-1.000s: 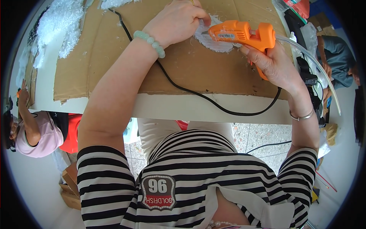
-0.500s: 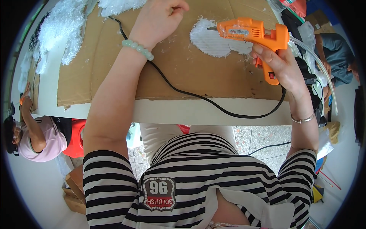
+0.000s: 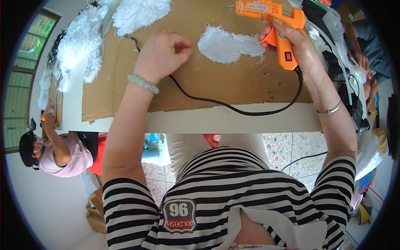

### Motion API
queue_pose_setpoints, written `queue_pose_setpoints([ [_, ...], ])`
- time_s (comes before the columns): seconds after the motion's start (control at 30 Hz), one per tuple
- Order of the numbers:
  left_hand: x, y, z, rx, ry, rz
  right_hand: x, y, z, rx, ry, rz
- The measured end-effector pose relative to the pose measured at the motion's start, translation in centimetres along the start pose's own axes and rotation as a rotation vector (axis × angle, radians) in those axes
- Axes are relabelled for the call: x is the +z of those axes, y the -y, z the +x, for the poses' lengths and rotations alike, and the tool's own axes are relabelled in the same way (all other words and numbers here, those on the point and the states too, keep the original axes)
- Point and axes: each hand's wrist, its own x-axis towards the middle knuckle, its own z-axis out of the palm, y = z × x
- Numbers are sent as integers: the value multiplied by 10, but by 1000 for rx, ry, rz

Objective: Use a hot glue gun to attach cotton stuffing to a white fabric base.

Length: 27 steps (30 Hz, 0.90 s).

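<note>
My right hand [image 3: 291, 43] is wrapped round the handle of an orange hot glue gun [image 3: 273, 12], with fingers at its trigger. The nozzle points left, above the far side of a white fabric piece [image 3: 221, 43] with frayed, fluffy edges and a striped-looking face. That piece lies flat on a brown cardboard sheet [image 3: 250, 89]. Left of it, my left hand [image 3: 162, 54] is held over the cardboard with its fingers curled in, and nothing shows between them. A black power cord [image 3: 200, 99] runs from the gun's handle across the cardboard and passes under my left wrist.
Fluffy white material lies in a pile [image 3: 141, 14] at the far left and in a larger pile [image 3: 81, 46] beside it. Clear tubing [image 3: 333, 54] and black devices [image 3: 354, 108] line the table's right side. Another person [image 3: 62, 154] works at the left; another person's arm shows at far right.
My left hand has come nearer to me, its fingers still curled. My right hand has carried the glue gun farther away, so its nozzle no longer overlaps the white piece. The whole view has shifted slightly.
</note>
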Motion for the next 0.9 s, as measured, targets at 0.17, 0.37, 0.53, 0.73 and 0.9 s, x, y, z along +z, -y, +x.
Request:
queue_pose_setpoints([
  [0.17,8,-11,-9,-101,3,-189,-3,-17,4,4,52,42],
  [0.37,21,-9,-5,-174,-23,-174,-1,-24,6,-47,21,30],
  [0.53,24,-16,0,-215,-24,-278,0,-29,7,-29,15,40],
  [0.73,28,-25,9,-151,-14,-212,2,-31,4,3,-57,64],
  [0.9,25,-34,12,-7,-52,-93,-1,-33,5,66,-57,126],
])
